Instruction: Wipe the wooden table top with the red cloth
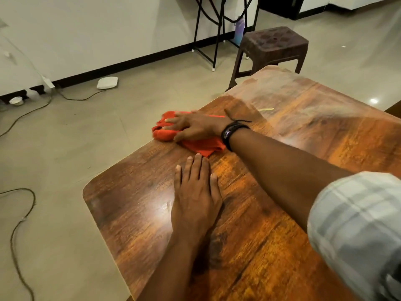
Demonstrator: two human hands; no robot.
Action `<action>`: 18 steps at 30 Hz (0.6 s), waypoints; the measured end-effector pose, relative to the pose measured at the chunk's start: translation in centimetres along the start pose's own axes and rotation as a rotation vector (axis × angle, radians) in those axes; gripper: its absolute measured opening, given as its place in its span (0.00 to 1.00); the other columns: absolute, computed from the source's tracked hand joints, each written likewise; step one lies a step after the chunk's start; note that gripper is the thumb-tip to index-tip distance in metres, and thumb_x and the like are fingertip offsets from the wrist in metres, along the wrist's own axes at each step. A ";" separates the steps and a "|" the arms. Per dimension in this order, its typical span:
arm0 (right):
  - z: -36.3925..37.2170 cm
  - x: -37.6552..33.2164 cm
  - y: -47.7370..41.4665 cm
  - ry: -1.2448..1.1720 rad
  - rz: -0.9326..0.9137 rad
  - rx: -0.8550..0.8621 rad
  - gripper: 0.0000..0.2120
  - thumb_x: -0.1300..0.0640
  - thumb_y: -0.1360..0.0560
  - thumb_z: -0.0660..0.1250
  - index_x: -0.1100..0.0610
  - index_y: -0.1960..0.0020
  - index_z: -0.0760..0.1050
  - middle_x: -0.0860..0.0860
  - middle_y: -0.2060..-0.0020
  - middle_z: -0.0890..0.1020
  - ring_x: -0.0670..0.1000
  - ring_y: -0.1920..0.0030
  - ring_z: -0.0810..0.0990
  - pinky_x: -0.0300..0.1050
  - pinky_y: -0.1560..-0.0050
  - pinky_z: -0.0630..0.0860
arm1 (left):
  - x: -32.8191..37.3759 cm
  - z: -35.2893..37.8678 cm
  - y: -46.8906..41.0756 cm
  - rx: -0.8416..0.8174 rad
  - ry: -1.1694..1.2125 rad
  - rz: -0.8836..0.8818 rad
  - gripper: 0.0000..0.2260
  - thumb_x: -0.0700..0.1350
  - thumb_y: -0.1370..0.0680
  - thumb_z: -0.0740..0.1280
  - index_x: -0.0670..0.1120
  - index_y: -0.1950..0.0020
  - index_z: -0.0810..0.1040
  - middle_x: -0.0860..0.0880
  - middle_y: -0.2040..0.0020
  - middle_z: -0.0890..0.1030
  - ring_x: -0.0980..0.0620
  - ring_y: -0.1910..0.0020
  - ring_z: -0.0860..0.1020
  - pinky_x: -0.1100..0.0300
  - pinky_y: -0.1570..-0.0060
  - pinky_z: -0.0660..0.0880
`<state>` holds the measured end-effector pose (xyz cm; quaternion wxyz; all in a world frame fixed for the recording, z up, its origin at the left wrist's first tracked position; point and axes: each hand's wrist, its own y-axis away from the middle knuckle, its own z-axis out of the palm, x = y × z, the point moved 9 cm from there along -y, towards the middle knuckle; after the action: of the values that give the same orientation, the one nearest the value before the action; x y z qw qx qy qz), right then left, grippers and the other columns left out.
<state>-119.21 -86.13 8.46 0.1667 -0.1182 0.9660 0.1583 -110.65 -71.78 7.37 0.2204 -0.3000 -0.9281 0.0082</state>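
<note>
The wooden table top [134,209] fills the lower right of the head view, glossy with a rounded near-left corner. A bunched red cloth [201,146] lies at the table's left edge, partly hanging past it. My right hand [195,127] presses flat on the cloth with fingers spread and pointing left; a dark band sits on that wrist. My left hand [196,192] rests palm down on the bare wood just in front of the cloth, fingers together, holding nothing. The far part of the table looks pale and dusty.
A small pale scrap [266,109] lies on the far table top. A brown plastic stool [271,47] stands beyond the table, beside a black metal stand [208,40]. Cables [21,224] and a white device [107,82] lie on the tiled floor to the left.
</note>
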 end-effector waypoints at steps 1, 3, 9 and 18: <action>0.8 -2.7 -0.8 0.003 -0.078 -0.037 0.23 0.45 0.18 0.60 0.43 0.23 0.65 0.45 0.20 0.57 0.50 0.20 0.49 0.63 0.24 0.43 | 0.0 -0.1 0.0 0.009 -0.001 0.009 0.24 0.52 0.16 0.49 0.46 0.22 0.63 0.46 0.22 0.65 0.50 0.21 0.58 0.50 0.21 0.48; 2.9 -7.1 -2.0 0.031 -0.207 -0.089 0.22 0.45 0.18 0.59 0.43 0.25 0.67 0.46 0.20 0.57 0.51 0.20 0.49 0.63 0.24 0.42 | 0.0 -0.3 0.1 0.027 -0.003 0.043 0.22 0.50 0.17 0.51 0.44 0.26 0.69 0.44 0.27 0.71 0.46 0.26 0.67 0.48 0.23 0.57; 2.2 -5.3 -1.0 0.024 -0.257 -0.016 0.22 0.48 0.18 0.59 0.47 0.24 0.66 0.48 0.20 0.57 0.52 0.19 0.49 0.62 0.22 0.44 | 0.2 -0.8 0.2 0.066 0.020 0.058 0.20 0.49 0.17 0.54 0.44 0.27 0.70 0.45 0.29 0.73 0.49 0.28 0.67 0.51 0.24 0.58; -3.0 16.8 10.3 0.018 0.382 0.379 0.25 0.42 0.19 0.52 0.36 0.22 0.56 0.49 0.20 0.57 0.55 0.20 0.53 0.62 0.22 0.53 | 0.0 -0.4 0.1 0.031 0.042 0.029 0.24 0.54 0.17 0.48 0.48 0.23 0.65 0.49 0.22 0.65 0.52 0.22 0.58 0.57 0.23 0.46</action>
<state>-138.34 -80.63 7.84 0.1443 0.0983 0.9846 0.0021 -110.46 -71.71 7.71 0.2443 -0.3102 -0.9186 0.0196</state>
